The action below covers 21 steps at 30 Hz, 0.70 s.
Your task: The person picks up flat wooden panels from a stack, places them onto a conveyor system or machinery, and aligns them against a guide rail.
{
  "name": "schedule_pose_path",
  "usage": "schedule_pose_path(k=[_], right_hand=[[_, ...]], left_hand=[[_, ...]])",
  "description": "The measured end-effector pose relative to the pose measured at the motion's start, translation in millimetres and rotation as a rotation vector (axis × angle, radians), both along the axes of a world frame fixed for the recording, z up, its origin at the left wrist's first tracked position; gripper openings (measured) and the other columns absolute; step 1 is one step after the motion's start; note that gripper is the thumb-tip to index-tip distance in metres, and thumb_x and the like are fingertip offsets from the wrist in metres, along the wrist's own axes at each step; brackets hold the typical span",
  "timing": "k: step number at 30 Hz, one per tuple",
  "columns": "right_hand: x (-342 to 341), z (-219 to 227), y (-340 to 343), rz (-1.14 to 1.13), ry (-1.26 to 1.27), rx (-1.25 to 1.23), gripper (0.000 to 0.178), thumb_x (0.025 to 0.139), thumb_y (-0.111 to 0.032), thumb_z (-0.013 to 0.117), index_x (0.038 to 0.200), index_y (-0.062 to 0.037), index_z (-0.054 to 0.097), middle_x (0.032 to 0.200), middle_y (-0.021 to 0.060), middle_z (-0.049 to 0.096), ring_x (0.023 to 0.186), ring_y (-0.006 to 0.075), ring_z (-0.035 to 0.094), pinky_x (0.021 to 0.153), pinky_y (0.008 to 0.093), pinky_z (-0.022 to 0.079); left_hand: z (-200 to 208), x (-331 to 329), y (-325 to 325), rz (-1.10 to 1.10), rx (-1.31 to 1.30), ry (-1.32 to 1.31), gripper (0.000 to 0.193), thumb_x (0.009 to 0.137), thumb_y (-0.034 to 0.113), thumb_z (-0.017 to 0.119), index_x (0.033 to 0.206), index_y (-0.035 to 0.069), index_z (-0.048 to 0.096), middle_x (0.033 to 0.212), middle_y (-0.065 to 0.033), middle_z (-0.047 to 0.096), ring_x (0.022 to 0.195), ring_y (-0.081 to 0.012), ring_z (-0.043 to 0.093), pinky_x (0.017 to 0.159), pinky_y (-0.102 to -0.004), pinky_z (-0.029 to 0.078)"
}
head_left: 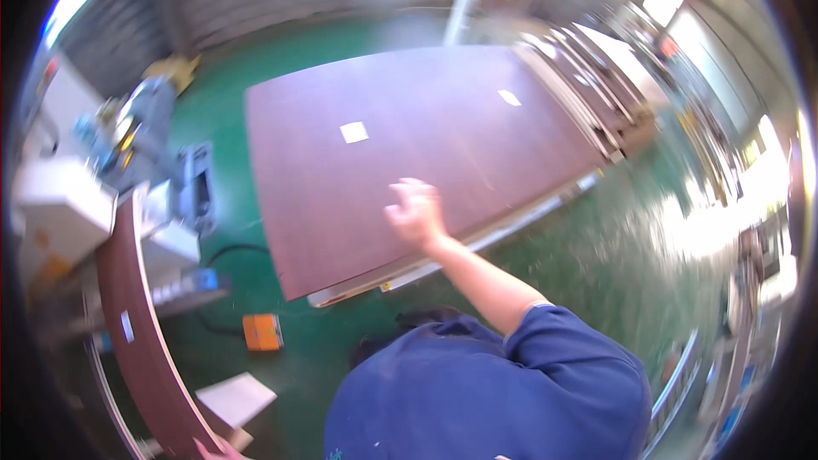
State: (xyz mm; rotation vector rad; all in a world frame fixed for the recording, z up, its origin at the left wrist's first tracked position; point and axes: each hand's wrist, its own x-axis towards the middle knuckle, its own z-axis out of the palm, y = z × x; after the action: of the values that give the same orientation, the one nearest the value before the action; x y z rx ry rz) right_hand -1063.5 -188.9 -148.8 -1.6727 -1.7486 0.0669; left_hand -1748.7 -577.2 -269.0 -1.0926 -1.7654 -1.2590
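Reaching over one large brown panel (315, 204), the right hand (415, 211) has its fingers apart and loosely bent, gripping nothing; blur leaves it unclear whether they touch the surface. Two pale labels lie on that panel: one ahead and slightly left of this hand (354, 132), the other farther ahead and right (509, 98). The panel's near edge runs just below the hand, over a pale-edged layer, while the left edge stands well apart from it.

At the lower rim of the view, the left hand (220, 450) meets the edge of one long brown board (128, 290), which stretches ahead of it and bears one label (128, 326). Mostly cut off, that hand could be clamped or not; I cannot tell. Just ahead of it lies one white sheet (239, 399), then one orange box (262, 332). Green floor (579, 243) spreads broadly right of the right hand, with a narrower band beyond the panel's left edge.
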Motion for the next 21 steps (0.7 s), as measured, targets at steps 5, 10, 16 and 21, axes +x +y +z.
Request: schedule_pose_path(k=[5, 10, 16, 21], right_hand=[[-40, 11, -35, 0.143, 0.158, -0.129, 0.049, 0.082, -0.023, 0.068, 0.127, -0.0053, 0.057, 0.137, 0.0191, 0.048, 0.129, 0.0369, 0.039, 0.110, 0.0476, 0.031], [-57, 17, -66, 0.296, 0.250, -0.145, 0.049, 0.081, -0.020, 0.066, 0.126, -0.0031, 0.056, 0.135, 0.0189, 0.049, 0.129, 0.0359, 0.040, 0.109, 0.0465, 0.034], [-53, 30, -78, 0.553, 0.365, -0.281, 0.048, 0.083, -0.018, 0.064, 0.128, -0.0032, 0.054, 0.132, 0.0183, 0.050, 0.126, 0.0365, 0.042, 0.108, 0.0457, 0.036], [-32, 29, -93, 0.696, 0.430, -0.347, 0.047, 0.085, -0.019, 0.064, 0.128, -0.0027, 0.054, 0.125, 0.0183, 0.054, 0.120, 0.0350, 0.046, 0.106, 0.0438, 0.039]], left_hand=[[-41, 88, 26, -0.319, 0.001, -0.347, 0.040, 0.090, 0.033, 0.071, 0.111, 0.002, 0.056, 0.102, -0.0153, 0.059, 0.088, -0.0283, 0.060, 0.076, -0.0391, 0.054], [-10, 212, 51, -0.483, 0.152, -0.401, 0.033, 0.094, 0.028, 0.065, 0.109, 0.000, 0.054, 0.100, -0.0159, 0.059, 0.084, -0.0271, 0.061, 0.076, -0.0352, 0.054], [-13, 258, 34, -0.413, 0.294, -0.716, 0.032, 0.091, 0.024, 0.070, 0.105, 0.000, 0.055, 0.097, -0.0156, 0.059, 0.082, -0.0282, 0.061, 0.077, -0.0340, 0.054], [13, 306, 43, -0.596, 0.295, -0.613, 0.034, 0.086, 0.021, 0.075, 0.105, 0.001, 0.054, 0.095, -0.0158, 0.058, 0.082, -0.0251, 0.060, 0.071, -0.0327, 0.054]])
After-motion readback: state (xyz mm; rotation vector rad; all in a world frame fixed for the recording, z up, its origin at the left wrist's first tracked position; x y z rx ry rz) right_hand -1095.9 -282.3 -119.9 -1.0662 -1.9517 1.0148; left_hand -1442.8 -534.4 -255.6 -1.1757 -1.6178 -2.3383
